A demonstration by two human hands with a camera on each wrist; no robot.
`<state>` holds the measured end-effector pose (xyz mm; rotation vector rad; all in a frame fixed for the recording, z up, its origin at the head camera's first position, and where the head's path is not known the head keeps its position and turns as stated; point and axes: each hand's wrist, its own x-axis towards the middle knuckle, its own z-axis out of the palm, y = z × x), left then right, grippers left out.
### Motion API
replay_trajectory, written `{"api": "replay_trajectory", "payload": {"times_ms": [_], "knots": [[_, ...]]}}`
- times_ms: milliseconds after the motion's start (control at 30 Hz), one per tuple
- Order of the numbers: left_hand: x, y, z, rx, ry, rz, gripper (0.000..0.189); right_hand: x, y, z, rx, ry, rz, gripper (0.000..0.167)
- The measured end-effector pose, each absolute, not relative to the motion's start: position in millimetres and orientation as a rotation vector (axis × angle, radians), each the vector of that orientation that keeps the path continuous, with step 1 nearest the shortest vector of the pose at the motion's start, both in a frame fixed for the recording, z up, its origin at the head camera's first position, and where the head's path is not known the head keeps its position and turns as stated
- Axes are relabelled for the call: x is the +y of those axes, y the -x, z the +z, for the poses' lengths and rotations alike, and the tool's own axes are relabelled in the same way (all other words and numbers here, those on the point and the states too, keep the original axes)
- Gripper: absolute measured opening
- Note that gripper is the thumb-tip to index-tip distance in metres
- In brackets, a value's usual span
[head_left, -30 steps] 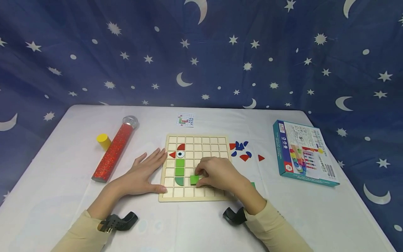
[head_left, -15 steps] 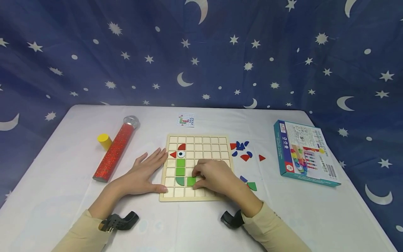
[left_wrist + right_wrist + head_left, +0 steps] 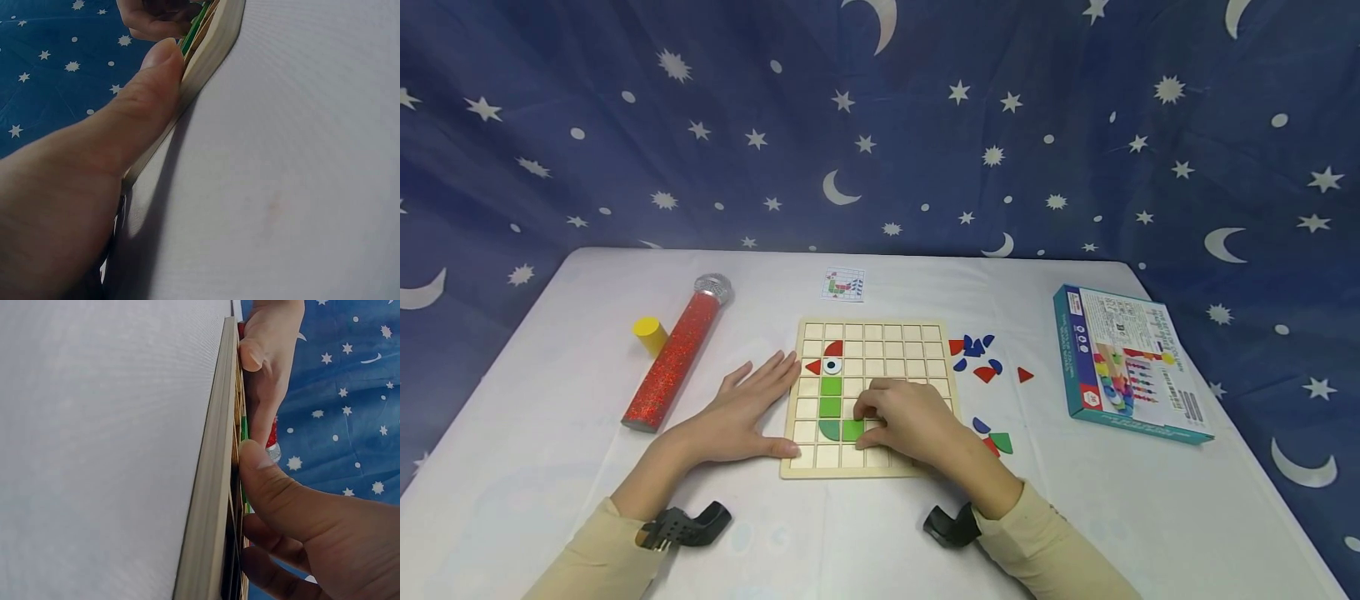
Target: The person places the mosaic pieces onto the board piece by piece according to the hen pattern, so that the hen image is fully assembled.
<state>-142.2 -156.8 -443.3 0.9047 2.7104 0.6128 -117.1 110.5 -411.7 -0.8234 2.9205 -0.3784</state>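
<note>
My left hand (image 3: 737, 417) lies flat with fingers spread at the left edge of the wooden grid board (image 3: 880, 472), thumb on its rim. With thumb and fingertips my right hand (image 3: 917, 421) pinches a green square tile (image 3: 852, 430), which sits right of a green quarter-circle tile (image 3: 829, 430). Above that quarter-circle stand two green squares (image 3: 831, 407), a white eye tile (image 3: 832, 366), a red triangle (image 3: 813, 367) and a red quarter-circle (image 3: 834, 348). In the right wrist view the thumb (image 3: 269, 478) presses at the green edge. Part of the board is hidden under the right hand.
Right of the board lie loose blue pieces (image 3: 973, 348), red pieces (image 3: 984, 375) and a green quarter-circle (image 3: 1001, 442). A pattern card (image 3: 843, 285) is behind it. A red glittery tube (image 3: 677, 358) and yellow cylinder (image 3: 650, 334) stand left, a box (image 3: 1127, 367) right.
My right hand has slid the green square leftward until it sits beside the green quarter-circle. The left hand has stayed in place on the board's edge.
</note>
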Motion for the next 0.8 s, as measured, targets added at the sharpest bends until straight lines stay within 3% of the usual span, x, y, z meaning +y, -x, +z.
{"api": "replay_trajectory", "payload": {"times_ms": [800], "knots": [[-156.9,142.6,-442.5,2.703,-0.898,0.615,0.115,106.9,115.3,-410.6,2.812,1.021,-0.401,0.048]]}}
